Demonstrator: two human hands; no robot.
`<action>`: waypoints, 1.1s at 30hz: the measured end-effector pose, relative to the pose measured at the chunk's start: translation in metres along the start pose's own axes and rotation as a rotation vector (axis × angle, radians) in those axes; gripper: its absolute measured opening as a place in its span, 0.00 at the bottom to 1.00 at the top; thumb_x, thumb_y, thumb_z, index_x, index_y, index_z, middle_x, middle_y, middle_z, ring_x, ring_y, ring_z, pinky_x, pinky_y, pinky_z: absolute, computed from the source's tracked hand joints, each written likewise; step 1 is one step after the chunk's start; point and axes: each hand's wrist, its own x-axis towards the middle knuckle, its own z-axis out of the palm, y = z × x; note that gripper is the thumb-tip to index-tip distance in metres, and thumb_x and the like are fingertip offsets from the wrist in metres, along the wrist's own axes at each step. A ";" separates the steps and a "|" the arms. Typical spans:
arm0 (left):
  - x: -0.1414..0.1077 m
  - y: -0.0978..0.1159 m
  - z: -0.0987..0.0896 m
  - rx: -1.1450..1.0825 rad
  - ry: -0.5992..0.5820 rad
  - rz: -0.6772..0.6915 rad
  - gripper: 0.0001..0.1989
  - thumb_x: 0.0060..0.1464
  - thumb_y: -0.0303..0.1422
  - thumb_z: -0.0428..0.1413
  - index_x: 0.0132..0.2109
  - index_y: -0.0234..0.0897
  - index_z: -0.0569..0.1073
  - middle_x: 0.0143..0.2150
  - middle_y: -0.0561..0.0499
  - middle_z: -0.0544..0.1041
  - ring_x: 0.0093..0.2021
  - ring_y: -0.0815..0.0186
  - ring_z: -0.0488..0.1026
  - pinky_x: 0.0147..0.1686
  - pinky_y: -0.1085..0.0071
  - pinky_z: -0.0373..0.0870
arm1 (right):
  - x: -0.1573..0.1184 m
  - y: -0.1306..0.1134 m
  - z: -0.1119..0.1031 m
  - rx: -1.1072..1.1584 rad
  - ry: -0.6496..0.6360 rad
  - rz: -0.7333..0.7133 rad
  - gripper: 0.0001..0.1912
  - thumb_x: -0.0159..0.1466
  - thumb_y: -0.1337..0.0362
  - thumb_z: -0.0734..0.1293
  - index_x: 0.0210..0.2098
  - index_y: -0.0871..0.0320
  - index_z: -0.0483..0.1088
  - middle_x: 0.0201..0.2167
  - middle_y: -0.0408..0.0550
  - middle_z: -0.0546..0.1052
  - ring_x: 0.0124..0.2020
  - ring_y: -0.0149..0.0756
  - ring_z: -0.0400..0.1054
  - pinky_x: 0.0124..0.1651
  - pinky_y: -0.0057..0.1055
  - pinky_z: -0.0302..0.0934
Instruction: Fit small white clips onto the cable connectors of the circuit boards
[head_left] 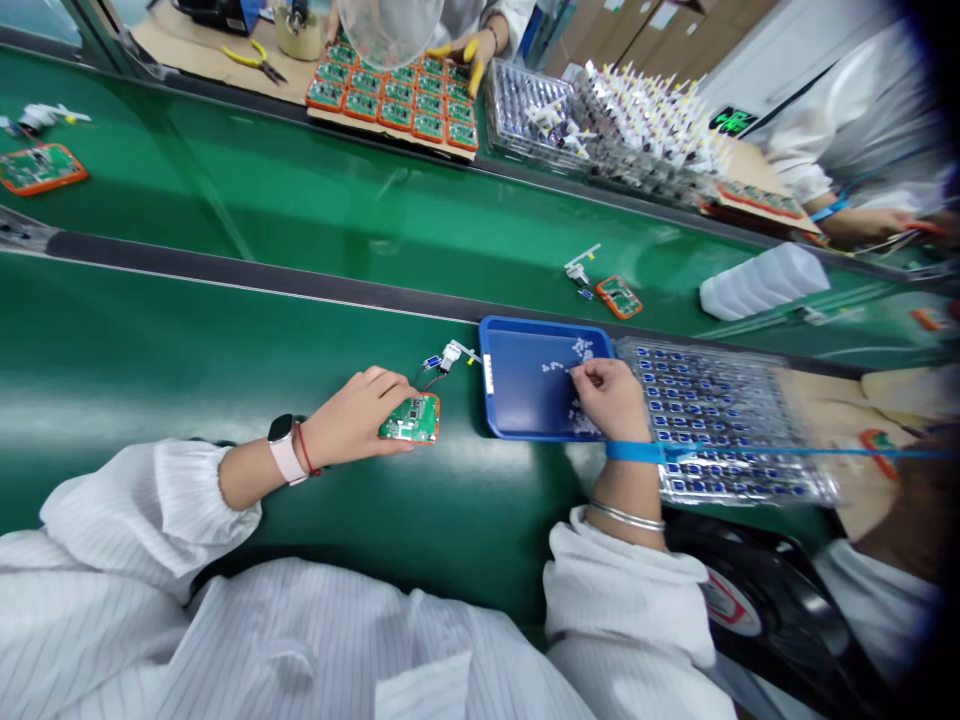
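Striped white sleeves (225, 640) lead to both hands. The left hand (351, 418) holds a green circuit board (411, 420) flat on the surface (487, 520), just beside a white connector (450, 355). The right hand (611, 400) pinches narrowly among small white parts (581, 350) in a blue tray (517, 390).
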 end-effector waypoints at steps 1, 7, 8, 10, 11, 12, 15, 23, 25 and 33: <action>0.000 0.000 0.000 -0.001 0.001 0.000 0.28 0.51 0.47 0.57 0.54 0.35 0.64 0.51 0.42 0.68 0.49 0.56 0.63 0.49 0.61 0.60 | -0.001 -0.001 -0.001 0.008 0.022 0.021 0.09 0.54 0.61 0.62 0.21 0.57 0.67 0.26 0.51 0.72 0.30 0.39 0.64 0.36 0.37 0.62; 0.000 0.000 -0.001 -0.004 0.003 0.000 0.28 0.51 0.47 0.57 0.54 0.35 0.64 0.51 0.42 0.68 0.50 0.55 0.63 0.50 0.60 0.60 | -0.001 -0.004 0.005 0.049 0.072 0.087 0.06 0.52 0.63 0.63 0.21 0.57 0.67 0.26 0.49 0.70 0.31 0.39 0.64 0.39 0.39 0.62; 0.000 0.000 -0.001 -0.005 0.001 -0.002 0.28 0.50 0.47 0.58 0.53 0.35 0.64 0.51 0.42 0.68 0.49 0.55 0.63 0.49 0.60 0.61 | -0.001 -0.003 0.006 0.051 0.054 0.091 0.05 0.51 0.64 0.63 0.20 0.57 0.67 0.25 0.49 0.69 0.30 0.38 0.63 0.38 0.39 0.62; -0.001 0.000 -0.001 -0.011 -0.003 -0.008 0.28 0.50 0.47 0.58 0.53 0.35 0.65 0.51 0.42 0.68 0.49 0.55 0.64 0.49 0.60 0.61 | 0.000 -0.001 0.005 0.048 0.017 0.101 0.05 0.51 0.64 0.63 0.20 0.57 0.66 0.24 0.48 0.68 0.28 0.37 0.62 0.36 0.37 0.62; -0.001 0.000 -0.001 -0.017 -0.003 -0.013 0.28 0.50 0.46 0.58 0.53 0.35 0.65 0.51 0.42 0.68 0.49 0.55 0.64 0.49 0.59 0.61 | 0.000 0.001 0.005 0.044 -0.002 0.105 0.05 0.51 0.65 0.63 0.20 0.57 0.66 0.23 0.47 0.67 0.27 0.36 0.62 0.36 0.37 0.62; -0.001 0.000 -0.001 -0.027 -0.001 -0.016 0.28 0.50 0.46 0.58 0.54 0.36 0.65 0.51 0.42 0.69 0.49 0.55 0.64 0.49 0.59 0.61 | 0.001 0.001 0.003 0.040 -0.019 0.108 0.05 0.51 0.65 0.63 0.19 0.57 0.66 0.23 0.47 0.67 0.27 0.36 0.62 0.37 0.38 0.62; 0.001 0.002 -0.002 -0.109 0.045 -0.042 0.28 0.46 0.46 0.61 0.52 0.37 0.67 0.49 0.44 0.70 0.48 0.55 0.65 0.49 0.59 0.61 | 0.000 -0.007 -0.003 0.065 -0.007 0.087 0.07 0.51 0.67 0.63 0.18 0.56 0.63 0.23 0.48 0.67 0.30 0.38 0.63 0.39 0.40 0.61; 0.016 0.004 -0.008 -0.449 0.291 -0.110 0.06 0.55 0.32 0.55 0.35 0.37 0.76 0.39 0.49 0.77 0.39 0.65 0.72 0.43 0.66 0.66 | -0.047 -0.154 0.012 0.532 -0.120 -0.296 0.06 0.62 0.66 0.60 0.28 0.55 0.65 0.38 0.49 0.69 0.43 0.38 0.65 0.46 0.39 0.61; 0.017 0.003 -0.007 -0.455 0.266 -0.101 0.06 0.54 0.32 0.56 0.36 0.37 0.77 0.40 0.49 0.77 0.41 0.65 0.72 0.44 0.66 0.66 | -0.061 -0.182 0.022 0.604 -0.192 -0.323 0.06 0.62 0.68 0.59 0.28 0.55 0.64 0.38 0.49 0.68 0.42 0.37 0.65 0.45 0.38 0.61; 0.016 0.002 -0.003 -0.418 0.217 -0.102 0.05 0.53 0.30 0.56 0.32 0.38 0.77 0.38 0.51 0.78 0.40 0.65 0.72 0.45 0.65 0.66 | -0.072 -0.189 0.040 0.640 -0.256 -0.280 0.06 0.62 0.69 0.60 0.29 0.56 0.63 0.38 0.50 0.67 0.42 0.38 0.63 0.46 0.39 0.59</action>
